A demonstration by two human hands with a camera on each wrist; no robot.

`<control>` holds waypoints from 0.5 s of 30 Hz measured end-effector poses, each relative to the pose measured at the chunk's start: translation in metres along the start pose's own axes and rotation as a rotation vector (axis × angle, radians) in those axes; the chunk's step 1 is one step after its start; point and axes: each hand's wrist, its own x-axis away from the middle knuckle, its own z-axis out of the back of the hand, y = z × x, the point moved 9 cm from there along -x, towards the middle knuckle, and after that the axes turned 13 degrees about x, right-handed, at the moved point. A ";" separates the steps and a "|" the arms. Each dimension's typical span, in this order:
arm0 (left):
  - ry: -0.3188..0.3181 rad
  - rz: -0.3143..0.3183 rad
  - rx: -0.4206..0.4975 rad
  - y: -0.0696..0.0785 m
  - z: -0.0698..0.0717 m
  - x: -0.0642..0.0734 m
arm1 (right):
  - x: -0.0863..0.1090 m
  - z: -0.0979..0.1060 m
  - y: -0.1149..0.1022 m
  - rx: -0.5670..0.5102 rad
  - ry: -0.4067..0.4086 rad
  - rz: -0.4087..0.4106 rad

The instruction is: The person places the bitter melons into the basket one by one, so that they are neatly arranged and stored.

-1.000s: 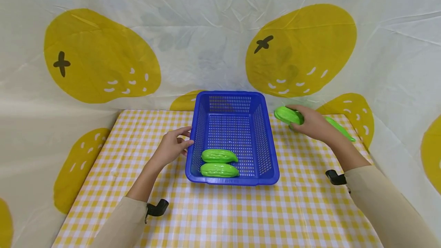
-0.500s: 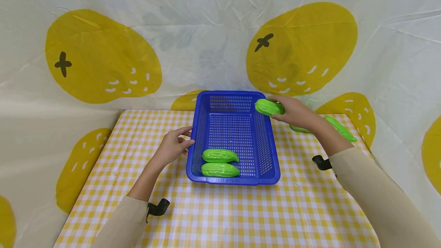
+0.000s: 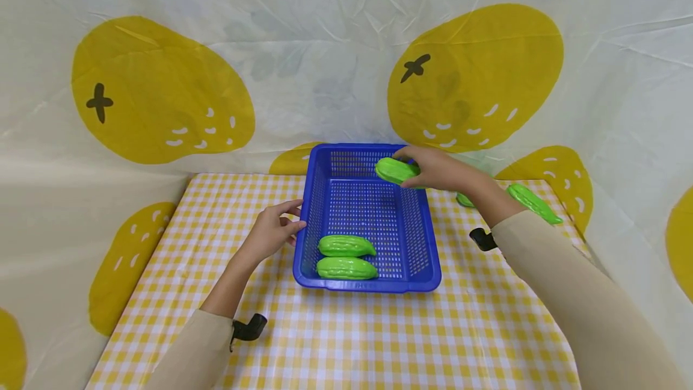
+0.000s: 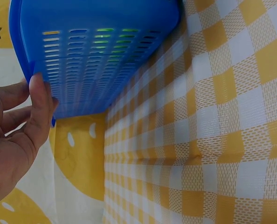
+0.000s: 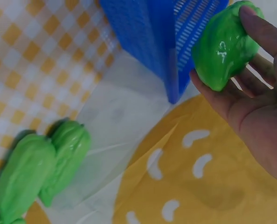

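My right hand (image 3: 437, 168) grips a bright green, ridged bitter melon (image 3: 393, 170) above the far right part of the blue plastic basket (image 3: 433, 251). The right wrist view shows the thumb on one side of this bitter melon (image 5: 225, 49) and the fingers on the other. At the basket's left side, my left hand (image 3: 269, 232) holds the rim; up close, the left hand (image 4: 24, 119) has its fingertips at the rim's edge. Two more bitter melons, a rear one (image 3: 346, 246) and a front one (image 3: 346, 268), lie side by side at the basket's near left.
On the table's right side lie more bitter melons: one (image 3: 533, 203) right of the forearm, another (image 3: 464, 200) mostly hidden by it. A yellow-and-white checked cloth (image 3: 346, 336) covers the table. A fruit-print curtain (image 3: 325, 77) stands close behind the basket.
My right hand has carried the bitter melon left, from over the table to above the basket's far right part. The left hand and the basket have stayed put.
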 end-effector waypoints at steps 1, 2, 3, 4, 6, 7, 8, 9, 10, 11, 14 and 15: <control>-0.002 -0.001 0.000 0.000 0.000 0.000 | -0.003 -0.001 -0.003 0.011 -0.017 0.003; -0.001 -0.002 0.000 0.000 0.000 0.000 | -0.005 -0.002 -0.006 0.022 -0.035 0.005; -0.002 -0.003 -0.001 0.000 0.000 0.000 | -0.008 -0.003 -0.009 0.029 -0.053 0.008; -0.003 -0.004 0.002 0.000 0.000 0.000 | -0.011 -0.005 -0.013 0.036 -0.070 0.016; -0.001 -0.004 0.007 0.001 0.000 0.000 | -0.017 -0.008 -0.020 0.039 -0.095 0.035; -0.003 -0.004 0.011 0.001 0.001 0.000 | -0.019 -0.009 -0.024 0.039 -0.105 0.048; -0.002 -0.004 0.014 0.001 0.001 0.000 | -0.022 -0.011 -0.028 0.035 -0.115 0.058; -0.005 -0.005 0.017 0.001 0.001 0.000 | -0.025 -0.012 -0.031 0.035 -0.125 0.068; -0.004 -0.003 0.019 0.001 0.001 0.000 | -0.028 -0.013 -0.035 0.035 -0.135 0.076; -0.004 -0.003 0.019 0.001 0.001 0.000 | -0.030 -0.015 -0.038 0.037 -0.146 0.084; -0.004 0.000 0.019 0.002 0.001 -0.001 | -0.037 -0.020 -0.047 0.046 -0.182 0.099; -0.003 0.002 0.018 0.001 0.002 -0.001 | -0.039 -0.022 -0.049 0.049 -0.194 0.099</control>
